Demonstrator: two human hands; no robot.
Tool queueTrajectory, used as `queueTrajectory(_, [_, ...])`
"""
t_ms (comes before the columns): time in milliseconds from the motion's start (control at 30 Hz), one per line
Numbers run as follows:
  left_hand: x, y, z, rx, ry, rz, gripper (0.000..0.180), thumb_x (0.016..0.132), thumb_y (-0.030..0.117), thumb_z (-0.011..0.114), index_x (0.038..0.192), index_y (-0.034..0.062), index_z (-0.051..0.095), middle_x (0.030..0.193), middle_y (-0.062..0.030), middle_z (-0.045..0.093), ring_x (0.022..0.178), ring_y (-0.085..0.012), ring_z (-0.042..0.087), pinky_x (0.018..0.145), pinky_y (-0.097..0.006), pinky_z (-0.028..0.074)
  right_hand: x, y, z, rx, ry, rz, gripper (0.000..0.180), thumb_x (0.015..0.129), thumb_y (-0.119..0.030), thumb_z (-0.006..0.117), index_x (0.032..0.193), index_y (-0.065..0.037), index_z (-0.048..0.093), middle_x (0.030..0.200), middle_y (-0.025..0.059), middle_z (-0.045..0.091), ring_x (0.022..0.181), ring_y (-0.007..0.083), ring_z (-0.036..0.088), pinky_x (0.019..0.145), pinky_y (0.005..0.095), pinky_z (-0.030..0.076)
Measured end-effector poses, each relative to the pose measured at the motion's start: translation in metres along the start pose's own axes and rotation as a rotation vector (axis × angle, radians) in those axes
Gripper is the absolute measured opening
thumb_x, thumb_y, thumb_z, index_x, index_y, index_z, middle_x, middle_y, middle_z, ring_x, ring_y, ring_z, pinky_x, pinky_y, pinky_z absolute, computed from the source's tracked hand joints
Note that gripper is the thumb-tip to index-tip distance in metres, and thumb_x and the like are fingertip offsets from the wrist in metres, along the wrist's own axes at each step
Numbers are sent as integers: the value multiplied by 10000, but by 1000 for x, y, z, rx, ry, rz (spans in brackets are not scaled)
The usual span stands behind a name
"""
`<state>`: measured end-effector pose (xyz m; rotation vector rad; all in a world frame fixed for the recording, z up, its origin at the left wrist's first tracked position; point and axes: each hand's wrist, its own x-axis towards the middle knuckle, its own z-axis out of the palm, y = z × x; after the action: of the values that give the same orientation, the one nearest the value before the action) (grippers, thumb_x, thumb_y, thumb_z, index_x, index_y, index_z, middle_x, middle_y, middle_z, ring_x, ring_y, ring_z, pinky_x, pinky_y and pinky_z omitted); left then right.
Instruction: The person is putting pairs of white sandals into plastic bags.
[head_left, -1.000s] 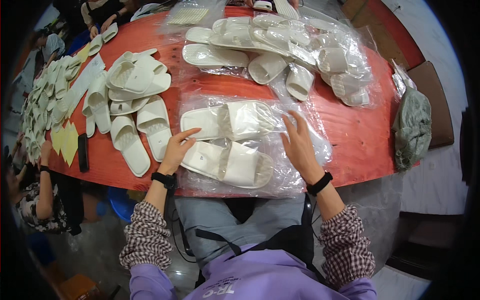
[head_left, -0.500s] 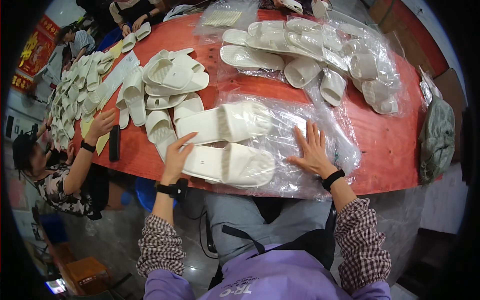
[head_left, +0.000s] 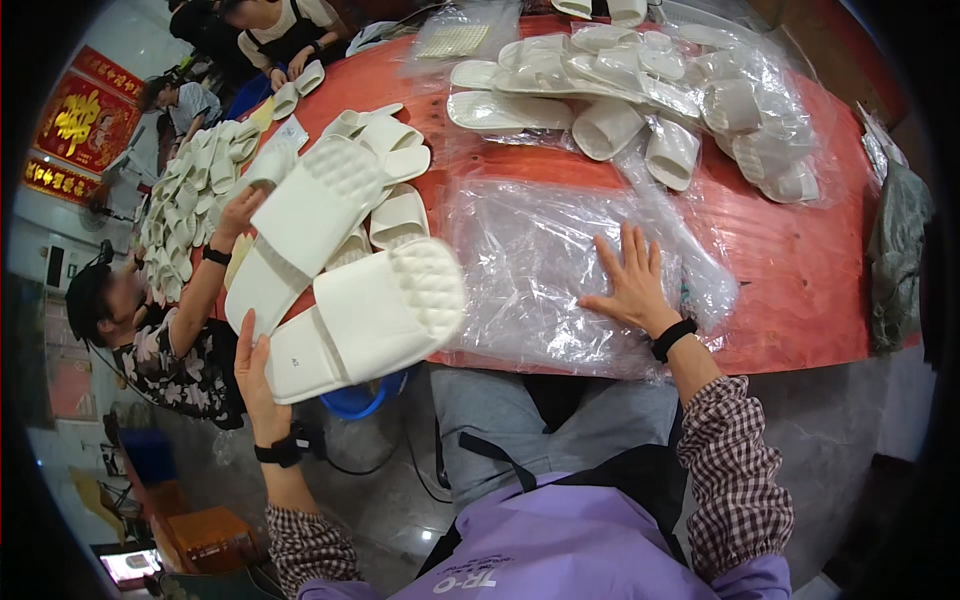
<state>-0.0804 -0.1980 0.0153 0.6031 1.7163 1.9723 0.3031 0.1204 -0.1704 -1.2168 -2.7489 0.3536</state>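
Moved since the earlier frame: one pair of white slippers (head_left: 385, 320), now left of the clear plastic bags (head_left: 530, 290) and held up at the table's near edge, toes pointing up and right.

Left hand (head_left: 262, 392): fingers and thumb closed about the heel ends of the pair.

Right hand (head_left: 634, 286): spread, palm down on the clear plastic bags, gripping nothing.

Table (head_left: 800, 315): red, bearing all the stock.

Loose slippers (head_left: 405, 162): white, heaped just beyond the held pair and partly hidden by it.

Bagged slippers (head_left: 610, 85): white, in clear plastic, at the far side.

Co-worker's hand (head_left: 242, 208): at left, near the held pair; its hold cannot be told.
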Motion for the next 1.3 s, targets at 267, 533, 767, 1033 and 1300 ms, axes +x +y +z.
queueTrajectory(267, [-119,-30,192,-147,-136,-342,430,924,3,559,1350,63,543,1130,-62,639,890,-94,616,825,-251,515,-2,-9,17,-103,322,-104,598,951,-469,406,1499,-244,330,1516,289,257,1403,462,254,1125,622,149])
queueTrajectory(533, [-126,-160,225,-61,6,-265,423,936,25,550,1358,31,531,1062,-15,627,859,-54,546,767,-215,453,3,38,56,-271,266,-60,667,891,-538,481,1472,-221,392,1546,285,175,1436,456,155,1128,632,87])
queueTrajectory(767, [-117,-192,192,-135,213,-309,470,946,19,503,1414,32,463,1158,-25,570,921,-75,527,837,-221,432,0,2,17,21,92,-32,857,777,-674,561,1459,-177,410,1574,262,73,1451,451,54,1134,618,20])
queueTrajectory(1033, [-137,-162,185,-43,-206,-332,764,898,-71,550,1537,53,149,1346,-125,480,1117,-149,532,972,-274,422,5,8,18,22,9,-33,857,785,-606,591,1474,-147,371,1576,264,46,1457,447,27,1137,617,22])
queueTrajectory(1300, [-139,-161,193,-329,-38,-482,686,900,-79,562,1490,67,244,1343,-125,461,1188,-178,497,1013,-305,420,4,35,-15,422,97,-116,469,856,-161,655,1304,-65,556,1438,281,390,1331,444,370,1098,463,336])
